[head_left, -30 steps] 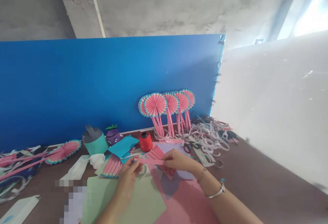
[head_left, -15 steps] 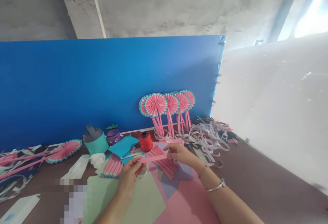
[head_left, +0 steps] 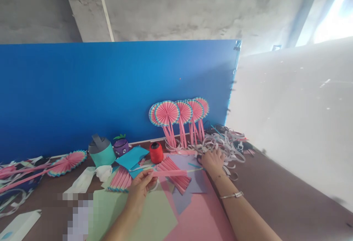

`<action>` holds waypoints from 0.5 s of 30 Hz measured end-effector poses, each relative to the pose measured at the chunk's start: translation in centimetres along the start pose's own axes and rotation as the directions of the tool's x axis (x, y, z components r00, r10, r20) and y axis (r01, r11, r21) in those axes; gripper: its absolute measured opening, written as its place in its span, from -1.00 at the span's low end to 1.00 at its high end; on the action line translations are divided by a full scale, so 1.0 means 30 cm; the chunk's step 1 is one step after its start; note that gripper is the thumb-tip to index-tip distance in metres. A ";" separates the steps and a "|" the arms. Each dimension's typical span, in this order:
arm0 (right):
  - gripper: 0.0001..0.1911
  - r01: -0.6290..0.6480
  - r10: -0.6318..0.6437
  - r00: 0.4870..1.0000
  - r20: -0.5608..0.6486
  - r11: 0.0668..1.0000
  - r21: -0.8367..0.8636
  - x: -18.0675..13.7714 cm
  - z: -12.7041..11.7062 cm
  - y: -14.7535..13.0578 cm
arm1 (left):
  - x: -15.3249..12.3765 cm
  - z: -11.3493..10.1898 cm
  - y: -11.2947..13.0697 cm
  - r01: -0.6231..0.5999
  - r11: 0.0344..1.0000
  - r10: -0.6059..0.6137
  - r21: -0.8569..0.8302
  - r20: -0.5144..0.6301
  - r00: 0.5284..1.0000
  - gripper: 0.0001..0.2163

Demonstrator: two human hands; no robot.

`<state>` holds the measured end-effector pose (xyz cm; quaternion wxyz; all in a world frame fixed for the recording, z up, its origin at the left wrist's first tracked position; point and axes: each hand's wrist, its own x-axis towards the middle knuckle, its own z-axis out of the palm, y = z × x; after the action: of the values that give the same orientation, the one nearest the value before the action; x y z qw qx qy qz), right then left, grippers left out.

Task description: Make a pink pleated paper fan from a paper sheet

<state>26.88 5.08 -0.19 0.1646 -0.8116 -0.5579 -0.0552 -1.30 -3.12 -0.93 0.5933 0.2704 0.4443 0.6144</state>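
Note:
My left hand [head_left: 143,183] is closed on one end of a folded pink paper strip [head_left: 171,173], pinched between thumb and fingers. The strip's other end sticks out free to the right, above a pleated pink paper piece [head_left: 175,178]. My right hand [head_left: 213,162] lies palm down at the edge of a heap of pale paper strips [head_left: 228,145]; its fingers look bent and apart, their tips partly hidden. Close by its thumb is a small dark loop [head_left: 199,159], perhaps a handle. Another pleated pink piece with blue edges [head_left: 120,179] lies beyond my left hand.
Green [head_left: 132,215] and pink sheets [head_left: 204,215] cover the table front. Behind stand a red thread spool [head_left: 156,153], blue paper [head_left: 132,157], a purple cup [head_left: 121,147] and a teal container [head_left: 102,152]. Several pink paper fans [head_left: 167,113] lean on the blue partition [head_left: 110,86].
My right hand has let go of the pink strip and moved right and away from me to the heap of paper strips. My left hand still holds the strip, nearly unmoved.

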 end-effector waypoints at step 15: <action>-0.70 0.422 -0.326 0.856 -0.401 0.889 0.177 -0.085 -0.090 -0.108 | -0.003 -0.001 0.008 -0.006 1.000 0.005 0.012 0.014 1.000 -0.71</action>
<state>23.19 2.98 2.31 0.3543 -0.6338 -0.6685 -0.1606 -1.43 -3.19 -0.71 0.5930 0.2794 0.4430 0.6116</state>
